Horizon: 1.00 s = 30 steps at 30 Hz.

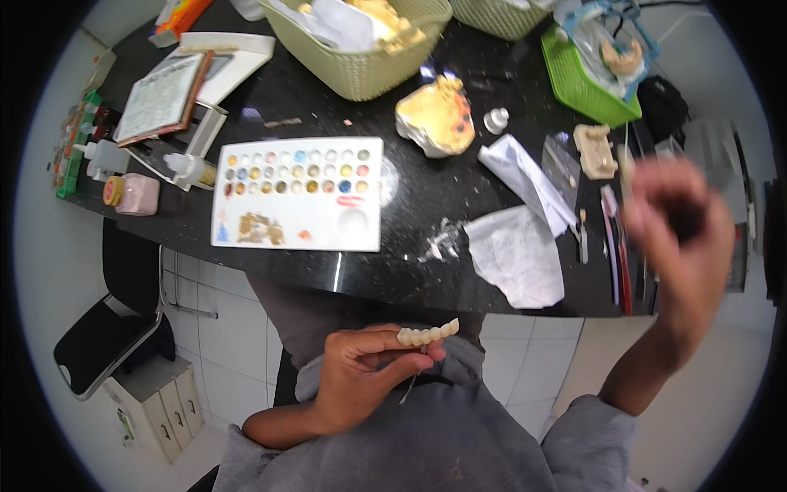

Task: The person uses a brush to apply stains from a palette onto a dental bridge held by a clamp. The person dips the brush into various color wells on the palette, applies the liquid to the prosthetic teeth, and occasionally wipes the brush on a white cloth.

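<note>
Low in front of my body, my left hand (361,369) is closed around a cream-coloured dental bridge (428,334), a row of several joined tooth crowns. A thin metal holder (412,381) reaches down from the bridge past my thumb. My right hand (676,217) is raised over the right end of the table, its curled fingers smeared by motion. A thin pale stick (626,168) shows beside those fingertips; I cannot tell whether they grip it. Nearest below that hand lie a red-handled tool (625,275) and a pale lilac-handled one (611,238).
A white paint palette (328,221) lies on the black table (393,279). Behind are a plaster dental model (434,115), a cream basket (361,70) and a green basket (582,90). Crumpled paper (520,258) rests near the front edge. Bottles and a pink jar (139,195) stand left.
</note>
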Tool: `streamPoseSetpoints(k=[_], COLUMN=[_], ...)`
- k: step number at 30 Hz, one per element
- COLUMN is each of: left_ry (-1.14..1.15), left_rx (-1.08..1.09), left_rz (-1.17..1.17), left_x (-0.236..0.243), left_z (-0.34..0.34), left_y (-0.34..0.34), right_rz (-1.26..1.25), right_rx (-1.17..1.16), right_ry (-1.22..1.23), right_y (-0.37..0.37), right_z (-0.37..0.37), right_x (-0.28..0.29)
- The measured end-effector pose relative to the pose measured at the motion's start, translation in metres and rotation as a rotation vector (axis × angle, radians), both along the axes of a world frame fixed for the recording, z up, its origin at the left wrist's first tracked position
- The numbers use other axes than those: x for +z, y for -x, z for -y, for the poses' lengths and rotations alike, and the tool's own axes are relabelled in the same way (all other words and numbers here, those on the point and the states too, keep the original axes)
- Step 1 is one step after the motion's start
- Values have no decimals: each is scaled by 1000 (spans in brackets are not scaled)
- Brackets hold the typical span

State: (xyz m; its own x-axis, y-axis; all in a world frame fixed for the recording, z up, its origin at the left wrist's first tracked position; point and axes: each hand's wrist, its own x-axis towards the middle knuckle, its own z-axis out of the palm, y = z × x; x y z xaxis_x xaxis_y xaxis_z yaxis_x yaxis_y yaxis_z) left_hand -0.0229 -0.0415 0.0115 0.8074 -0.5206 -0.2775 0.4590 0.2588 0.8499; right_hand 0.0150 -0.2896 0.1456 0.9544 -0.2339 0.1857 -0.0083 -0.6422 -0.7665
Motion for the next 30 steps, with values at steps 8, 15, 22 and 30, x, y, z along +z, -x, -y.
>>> streamPoseSetpoints(k=[8,15,22,30], left_ry=[-75,-56,-9,23], left_rx=[-206,-172,-130,-88], left_rz=[-239,-309,-208,-225], left_x=[-27,-60,-70,-70], left_z=[28,30,24,21], left_y=[25,40,45,49], right_rz=[-127,-226,-249,-232], right_rx=[-102,-349,-287,-233], right_ry=[-560,-806,-797,-773], right_y=[148,152,146,145], right_z=[-31,-56,-63,-63], right_x=[-108,-159,-160,-164])
